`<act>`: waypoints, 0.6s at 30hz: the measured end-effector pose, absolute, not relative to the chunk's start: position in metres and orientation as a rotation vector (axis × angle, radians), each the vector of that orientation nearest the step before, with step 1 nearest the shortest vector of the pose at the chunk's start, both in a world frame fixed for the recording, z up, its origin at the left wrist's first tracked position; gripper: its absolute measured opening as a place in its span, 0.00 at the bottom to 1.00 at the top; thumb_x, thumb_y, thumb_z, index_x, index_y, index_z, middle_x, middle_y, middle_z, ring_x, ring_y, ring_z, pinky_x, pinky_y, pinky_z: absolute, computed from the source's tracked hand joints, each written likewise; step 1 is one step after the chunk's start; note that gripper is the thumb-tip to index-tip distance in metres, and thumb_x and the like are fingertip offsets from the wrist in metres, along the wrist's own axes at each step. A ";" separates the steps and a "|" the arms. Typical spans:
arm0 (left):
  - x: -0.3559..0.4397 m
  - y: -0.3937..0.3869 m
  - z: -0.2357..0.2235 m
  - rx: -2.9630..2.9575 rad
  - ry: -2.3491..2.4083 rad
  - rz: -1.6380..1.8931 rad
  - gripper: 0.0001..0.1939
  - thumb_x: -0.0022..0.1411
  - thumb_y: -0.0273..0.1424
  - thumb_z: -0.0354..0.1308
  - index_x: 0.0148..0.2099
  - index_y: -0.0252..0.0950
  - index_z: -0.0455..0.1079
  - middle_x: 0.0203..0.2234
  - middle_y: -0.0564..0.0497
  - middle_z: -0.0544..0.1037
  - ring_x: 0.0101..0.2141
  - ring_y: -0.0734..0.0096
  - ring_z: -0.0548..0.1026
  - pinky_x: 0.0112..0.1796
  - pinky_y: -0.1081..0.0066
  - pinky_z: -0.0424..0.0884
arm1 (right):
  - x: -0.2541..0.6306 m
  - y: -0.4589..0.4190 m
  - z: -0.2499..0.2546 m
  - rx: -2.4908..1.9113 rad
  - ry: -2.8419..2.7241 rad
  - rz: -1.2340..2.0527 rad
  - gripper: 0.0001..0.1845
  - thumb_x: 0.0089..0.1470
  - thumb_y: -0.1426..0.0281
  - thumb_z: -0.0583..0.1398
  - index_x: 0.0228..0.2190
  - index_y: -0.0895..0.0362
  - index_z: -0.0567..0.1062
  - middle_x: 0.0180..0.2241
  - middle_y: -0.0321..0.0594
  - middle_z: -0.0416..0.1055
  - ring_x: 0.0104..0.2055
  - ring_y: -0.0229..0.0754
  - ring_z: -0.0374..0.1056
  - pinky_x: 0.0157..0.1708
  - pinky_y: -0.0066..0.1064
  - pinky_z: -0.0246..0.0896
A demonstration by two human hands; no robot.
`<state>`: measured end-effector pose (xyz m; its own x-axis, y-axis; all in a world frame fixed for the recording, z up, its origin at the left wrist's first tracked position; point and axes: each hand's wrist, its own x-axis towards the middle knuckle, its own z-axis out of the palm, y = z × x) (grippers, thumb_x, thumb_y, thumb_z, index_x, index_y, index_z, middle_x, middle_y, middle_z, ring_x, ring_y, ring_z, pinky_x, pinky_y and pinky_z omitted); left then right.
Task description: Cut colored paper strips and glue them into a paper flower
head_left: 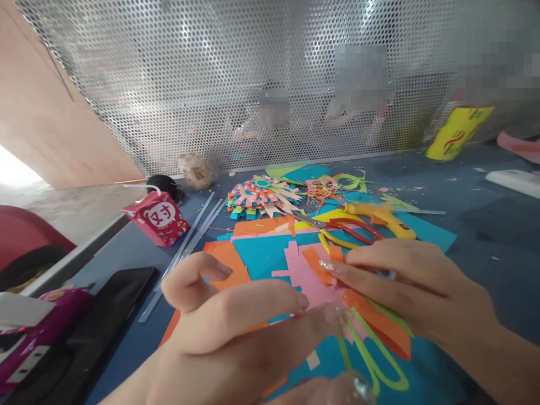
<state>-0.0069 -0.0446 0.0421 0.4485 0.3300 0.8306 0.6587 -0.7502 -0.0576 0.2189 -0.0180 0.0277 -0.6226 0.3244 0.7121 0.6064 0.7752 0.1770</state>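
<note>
My left hand (236,323) reaches across the lower middle, its fingers apart and their tips touching a pink paper piece (304,278). Its thumb points toward the bottom edge. From the right, my right hand (413,278) presses its fingertips on the folded orange paper strips (318,264) at the top of the pink piece; its thumb is hidden. Looped green paper strips (371,360) and a folded orange strip (386,326) fan out from the piece toward me. Blue paper sheets (265,250) lie beneath, with an orange sheet (225,259) at the left.
Red-and-yellow scissors (354,225) and a yellow glue gun (382,216) lie beyond my right hand. Behind them sits a layered paper rosette (261,194). To the left are clear glue sticks (202,225), a red drink carton (158,216) and a black phone (93,326). Perforated metal (236,73) borders the table.
</note>
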 end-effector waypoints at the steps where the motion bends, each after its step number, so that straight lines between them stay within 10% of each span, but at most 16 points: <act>1: -0.008 -0.044 0.042 -2.370 -0.816 -1.176 0.11 0.60 0.39 0.49 0.38 0.53 0.73 0.24 0.61 0.77 0.20 0.72 0.67 0.43 0.59 0.55 | 0.218 -0.017 0.028 -0.662 -2.259 -0.509 0.15 0.65 0.73 0.44 0.42 0.52 0.68 0.34 0.32 0.72 0.31 0.29 0.67 0.29 0.23 0.59; 10: -0.008 -0.039 0.037 -2.617 -0.857 -1.316 0.12 0.59 0.39 0.50 0.38 0.43 0.72 0.25 0.54 0.76 0.29 0.64 0.69 0.43 0.56 0.54 | 0.207 -0.013 0.026 -0.697 -2.080 -0.481 0.16 0.64 0.69 0.46 0.30 0.54 0.71 0.25 0.33 0.72 0.24 0.31 0.67 0.20 0.22 0.57; 18: 0.005 -0.040 0.042 -2.588 -0.815 -2.113 0.28 0.55 0.32 0.58 0.57 0.43 0.55 0.36 0.53 0.77 0.44 0.60 0.71 0.51 0.56 0.56 | 0.212 -0.004 0.013 -0.471 -2.248 -0.097 0.14 0.63 0.70 0.47 0.47 0.55 0.67 0.41 0.37 0.71 0.40 0.32 0.67 0.38 0.20 0.64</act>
